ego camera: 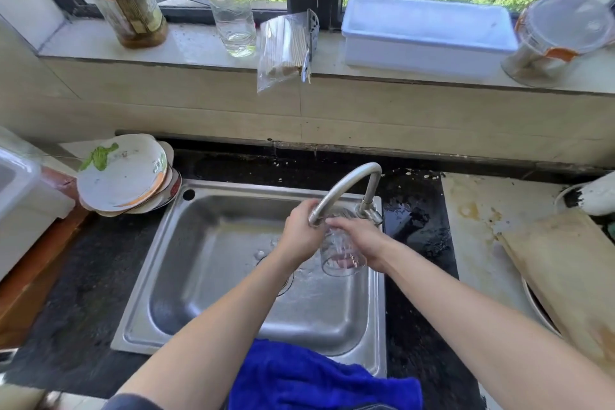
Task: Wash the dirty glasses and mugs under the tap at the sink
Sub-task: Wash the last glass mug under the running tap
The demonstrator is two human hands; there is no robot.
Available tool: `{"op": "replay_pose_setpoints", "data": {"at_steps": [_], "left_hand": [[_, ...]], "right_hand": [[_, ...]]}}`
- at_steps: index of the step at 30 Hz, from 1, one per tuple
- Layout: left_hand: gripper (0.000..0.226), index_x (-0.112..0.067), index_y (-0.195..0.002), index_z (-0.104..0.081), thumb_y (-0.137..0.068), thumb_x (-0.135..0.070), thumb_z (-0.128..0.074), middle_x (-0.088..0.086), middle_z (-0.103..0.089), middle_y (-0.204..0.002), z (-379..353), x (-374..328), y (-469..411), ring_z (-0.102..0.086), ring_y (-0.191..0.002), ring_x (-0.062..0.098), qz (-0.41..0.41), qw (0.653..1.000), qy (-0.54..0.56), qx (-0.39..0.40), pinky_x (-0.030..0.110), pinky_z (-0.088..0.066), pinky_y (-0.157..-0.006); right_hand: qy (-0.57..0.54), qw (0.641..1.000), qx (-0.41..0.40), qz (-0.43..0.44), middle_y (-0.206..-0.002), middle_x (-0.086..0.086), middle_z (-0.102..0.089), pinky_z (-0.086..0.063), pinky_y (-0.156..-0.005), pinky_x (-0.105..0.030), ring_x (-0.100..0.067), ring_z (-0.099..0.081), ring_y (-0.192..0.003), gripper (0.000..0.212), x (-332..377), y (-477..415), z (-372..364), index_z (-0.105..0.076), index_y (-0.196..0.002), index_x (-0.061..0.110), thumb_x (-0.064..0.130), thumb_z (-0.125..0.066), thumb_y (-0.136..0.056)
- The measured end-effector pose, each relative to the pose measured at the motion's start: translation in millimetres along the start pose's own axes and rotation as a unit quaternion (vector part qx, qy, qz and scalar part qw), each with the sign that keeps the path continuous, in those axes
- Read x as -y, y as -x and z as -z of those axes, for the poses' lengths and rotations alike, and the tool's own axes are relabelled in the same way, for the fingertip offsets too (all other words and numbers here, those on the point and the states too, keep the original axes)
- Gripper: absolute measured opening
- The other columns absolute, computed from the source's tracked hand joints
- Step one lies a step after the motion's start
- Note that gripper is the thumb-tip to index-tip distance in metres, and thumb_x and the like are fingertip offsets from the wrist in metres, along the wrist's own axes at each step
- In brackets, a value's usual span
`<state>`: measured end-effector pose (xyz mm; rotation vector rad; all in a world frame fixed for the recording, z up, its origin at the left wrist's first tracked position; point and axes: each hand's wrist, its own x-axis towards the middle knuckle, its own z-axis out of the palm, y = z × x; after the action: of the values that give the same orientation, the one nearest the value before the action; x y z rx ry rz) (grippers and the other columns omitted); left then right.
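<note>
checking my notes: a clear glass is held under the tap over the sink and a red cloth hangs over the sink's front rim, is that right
Not quite: the cloth is blue, not red. The head view shows the blue cloth draped over the front rim of the sink, with the clear glass held under the tap.

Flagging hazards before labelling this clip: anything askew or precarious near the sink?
Yes. The stack of dirty plates left of the sink sits tilted, and the bag of sticks overhangs the window ledge. Either might slip.
</note>
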<state>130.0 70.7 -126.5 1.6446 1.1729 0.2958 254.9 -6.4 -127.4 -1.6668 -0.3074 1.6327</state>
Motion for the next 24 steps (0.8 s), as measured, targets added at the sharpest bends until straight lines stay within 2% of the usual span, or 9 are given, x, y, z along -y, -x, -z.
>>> {"op": "replay_pose_setpoints", "data": {"at_steps": [2, 5, 8, 10, 14, 16, 19, 21, 24], "left_hand": [[0.037, -0.015, -0.119, -0.054, -0.083, -0.006, -0.053, 0.0, -0.06, -0.092, -1, -7, 5, -0.055, -0.07, 0.009, -0.018, 0.998, 0.054, 0.027, 0.018, -0.044, -0.058], [0.043, -0.016, -0.132, -0.047, -0.09, -0.013, -0.052, 0.003, -0.062, -0.112, -2, 1, 15, -0.059, -0.096, 0.019, -0.045, 0.999, -0.01, -0.017, 0.031, -0.048, -0.08], [0.033, -0.017, -0.122, -0.054, -0.089, -0.013, -0.051, 0.005, -0.067, -0.101, 2, 1, 11, -0.059, -0.091, 0.026, -0.035, 0.992, -0.109, -0.052, 0.04, -0.049, -0.079], [0.02, -0.013, -0.105, -0.061, -0.089, -0.011, -0.05, 0.006, -0.065, -0.084, 4, 1, 3, -0.057, -0.076, 0.026, 0.03, 0.997, -0.06, -0.037, 0.036, -0.049, -0.064], [0.02, -0.007, -0.07, -0.061, -0.085, -0.002, -0.05, 0.004, -0.047, -0.052, 10, 5, -4, -0.038, -0.044, 0.017, 0.156, 0.986, 0.052, 0.01, 0.022, -0.028, -0.041], [0.023, -0.008, -0.063, -0.057, -0.084, -0.002, -0.05, 0.006, -0.044, -0.05, 11, 3, -3, -0.036, -0.04, 0.017, 0.183, 0.98, 0.081, 0.012, 0.023, -0.027, -0.043], [0.036, -0.008, -0.075, -0.058, -0.095, -0.037, -0.049, 0.005, -0.047, -0.047, 12, 6, 3, -0.041, -0.04, 0.018, 0.26, 0.951, 0.168, 0.027, 0.022, -0.034, -0.048], [0.052, -0.013, -0.07, -0.056, -0.096, -0.054, -0.038, 0.005, -0.053, -0.049, 12, 11, 11, -0.05, -0.045, 0.019, 0.285, 0.934, 0.197, 0.088, 0.027, -0.043, -0.058], [0.057, -0.02, -0.051, -0.043, -0.096, -0.053, -0.036, -0.001, -0.049, -0.047, 9, 16, 17, -0.048, -0.051, 0.018, 0.28, 0.919, 0.26, 0.096, 0.037, -0.045, -0.074]], "right_hand": [[-0.09, 0.996, -0.016, -0.015, -0.096, -0.014, -0.068, -0.047, -0.053, -0.03, -0.025, -0.063, -0.066, 0.038, -3, -3, -6, -0.066, -0.115, 0.019, 0.044, -0.065, -0.086], [-0.126, 0.991, -0.035, -0.032, -0.092, -0.015, -0.064, -0.044, -0.049, -0.027, -0.025, -0.059, -0.062, 0.034, -5, -7, -14, -0.067, -0.108, 0.02, 0.045, -0.064, -0.087], [-0.143, 0.987, 0.028, -0.069, -0.077, -0.014, -0.058, -0.042, -0.046, -0.027, -0.024, -0.054, -0.052, 0.039, -11, -7, -21, -0.063, -0.106, 0.012, 0.046, -0.065, -0.086], [-0.107, 0.992, 0.033, -0.064, -0.079, -0.011, -0.061, -0.048, -0.05, -0.031, -0.024, -0.058, -0.055, 0.041, -15, -2, -20, -0.063, -0.108, 0.012, 0.047, -0.065, -0.087], [0.057, 0.997, -0.024, 0.041, -0.117, -0.003, -0.065, -0.053, -0.091, -0.047, -0.027, -0.064, -0.103, 0.038, -28, 5, -10, -0.06, -0.114, 0.027, 0.044, -0.071, -0.082], [0.061, 0.993, -0.015, 0.097, -0.122, 0.002, -0.063, -0.054, -0.087, -0.038, -0.018, -0.062, -0.108, 0.053, -33, 10, -10, -0.052, -0.125, 0.031, 0.034, -0.078, -0.078], [0.091, 0.975, -0.041, 0.198, -0.128, 0.007, -0.056, -0.047, -0.098, -0.028, -0.008, -0.058, -0.114, 0.087, -35, 13, -13, -0.039, -0.14, 0.024, 0.014, -0.087, -0.067], [0.115, 0.959, -0.067, 0.251, -0.129, 0.004, -0.056, -0.045, -0.102, -0.029, -0.009, -0.056, -0.118, 0.089, -33, 13, -13, -0.041, -0.139, 0.021, 0.011, -0.088, -0.064], [0.132, 0.955, -0.059, 0.259, -0.119, 0.002, -0.062, -0.047, -0.095, -0.028, -0.01, -0.06, -0.11, 0.074, -28, 11, -10, -0.046, -0.132, 0.024, 0.012, -0.084, -0.07]]}}
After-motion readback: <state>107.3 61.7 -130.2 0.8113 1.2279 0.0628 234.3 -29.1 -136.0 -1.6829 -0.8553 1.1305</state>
